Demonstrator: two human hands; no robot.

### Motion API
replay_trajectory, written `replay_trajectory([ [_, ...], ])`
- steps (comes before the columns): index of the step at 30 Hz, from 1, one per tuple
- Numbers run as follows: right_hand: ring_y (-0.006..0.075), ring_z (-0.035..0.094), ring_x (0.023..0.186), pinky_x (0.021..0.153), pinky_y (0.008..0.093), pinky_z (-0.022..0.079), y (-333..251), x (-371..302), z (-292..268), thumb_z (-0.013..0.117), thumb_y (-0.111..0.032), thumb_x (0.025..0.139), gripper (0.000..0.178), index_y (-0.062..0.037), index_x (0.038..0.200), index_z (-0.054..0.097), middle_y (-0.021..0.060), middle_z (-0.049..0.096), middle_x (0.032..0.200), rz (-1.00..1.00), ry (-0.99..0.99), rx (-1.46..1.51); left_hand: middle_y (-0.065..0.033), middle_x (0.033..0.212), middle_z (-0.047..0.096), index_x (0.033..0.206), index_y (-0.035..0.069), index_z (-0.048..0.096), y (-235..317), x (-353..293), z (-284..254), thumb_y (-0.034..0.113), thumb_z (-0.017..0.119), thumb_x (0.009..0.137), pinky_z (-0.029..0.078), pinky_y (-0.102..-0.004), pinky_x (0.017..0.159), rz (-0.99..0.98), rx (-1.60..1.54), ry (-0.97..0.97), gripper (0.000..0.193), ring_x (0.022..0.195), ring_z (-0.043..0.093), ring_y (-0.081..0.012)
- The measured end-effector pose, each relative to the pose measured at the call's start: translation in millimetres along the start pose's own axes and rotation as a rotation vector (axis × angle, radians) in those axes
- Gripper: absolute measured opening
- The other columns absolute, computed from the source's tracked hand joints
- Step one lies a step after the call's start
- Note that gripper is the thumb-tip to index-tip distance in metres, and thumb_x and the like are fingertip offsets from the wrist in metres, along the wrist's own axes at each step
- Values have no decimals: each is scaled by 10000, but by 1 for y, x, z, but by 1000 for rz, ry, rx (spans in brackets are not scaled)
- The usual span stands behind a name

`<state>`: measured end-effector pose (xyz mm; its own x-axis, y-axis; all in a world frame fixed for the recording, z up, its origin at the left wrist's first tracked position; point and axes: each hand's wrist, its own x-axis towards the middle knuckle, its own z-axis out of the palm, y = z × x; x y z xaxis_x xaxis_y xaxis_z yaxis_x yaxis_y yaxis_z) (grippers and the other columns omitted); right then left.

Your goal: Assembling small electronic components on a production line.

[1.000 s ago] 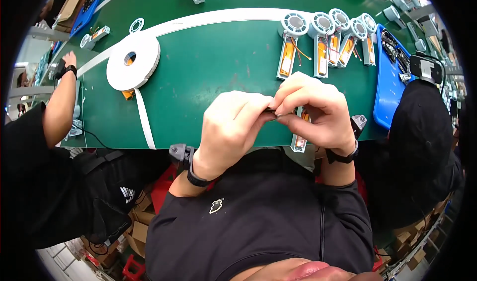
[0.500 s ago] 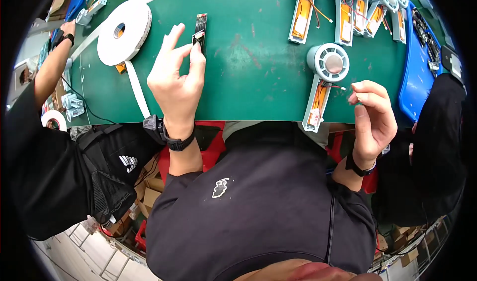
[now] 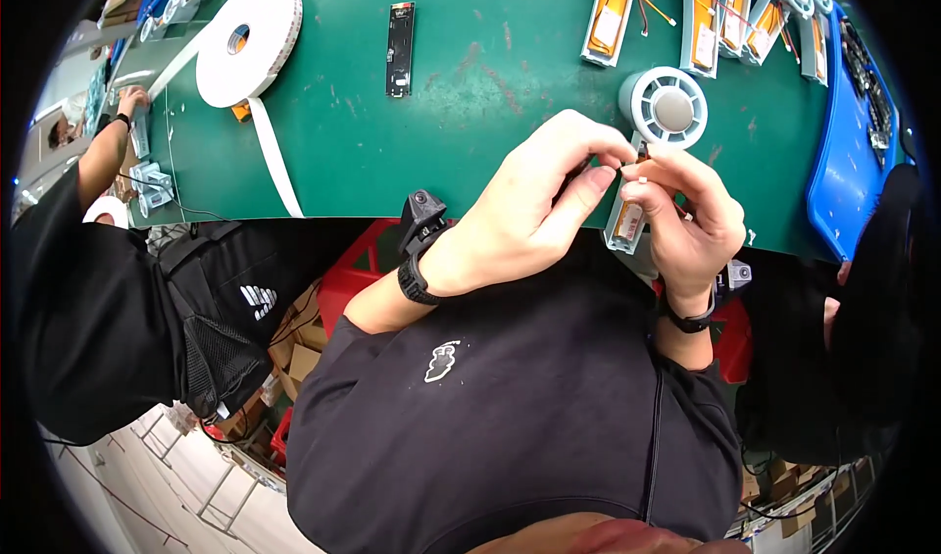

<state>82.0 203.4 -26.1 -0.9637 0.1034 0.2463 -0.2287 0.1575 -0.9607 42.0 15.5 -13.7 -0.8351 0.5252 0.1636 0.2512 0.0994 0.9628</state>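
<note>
A light-blue handheld fan (image 3: 669, 108) lies on the green table, its round head pointing away from me. Its open handle (image 3: 625, 226), holding an orange battery, runs toward the near edge, partly hidden by my hands. Over the handle, my left hand (image 3: 549, 201) pinches with thumb and index finger; what lies between the tips is too small to make out. My right hand (image 3: 691, 216) meets it from the right, thumb and fingers closed on a thin wire with a small white plug (image 3: 643, 180). A narrow black circuit board (image 3: 399, 50) lies untouched farther left.
A big white tape roll (image 3: 248, 49) trails a strip over the near edge. More opened fans (image 3: 703, 29) with orange batteries line the far right, beside a blue tray (image 3: 851, 162) of dark parts. At left, another person's hand (image 3: 132, 98) is over the table.
My left hand has left the circuit board lying on the table and crossed right to the fan. My right hand has moved slightly left to meet it above the handle.
</note>
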Motion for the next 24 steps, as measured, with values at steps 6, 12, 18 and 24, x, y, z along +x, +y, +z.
replay_trajectory([
  [6,201,728,781,682,285,571,10,9,-2,748,123,824,179,41,983,734,149,750,947,-268,-2,-173,-98,1169,464,1441,21,553,11,3,-8,-11,591,975,466,-276,858,-43,58,-103,469,961,533,-144],
  [12,204,710,770,668,280,559,7,9,-1,733,123,843,178,41,1001,737,159,730,933,-276,13,-211,-108,1209,481,1411,6,574,9,8,0,-47,635,961,502,-296,965,-89,-188,3,456,1026,554,-178],
  [18,230,703,716,618,307,560,3,11,-1,739,117,818,193,42,996,735,152,710,884,-421,76,-378,-121,1243,509,1297,-19,604,5,7,3,-76,658,942,555,-297,934,-38,-174,-45,364,1075,593,-173],
  [24,278,687,654,572,335,550,3,15,3,755,120,746,255,59,992,729,151,677,809,-541,88,-495,-111,1228,524,1262,-13,601,13,8,2,-65,649,955,589,-268,810,-69,4,-60,314,1024,636,-149],
])
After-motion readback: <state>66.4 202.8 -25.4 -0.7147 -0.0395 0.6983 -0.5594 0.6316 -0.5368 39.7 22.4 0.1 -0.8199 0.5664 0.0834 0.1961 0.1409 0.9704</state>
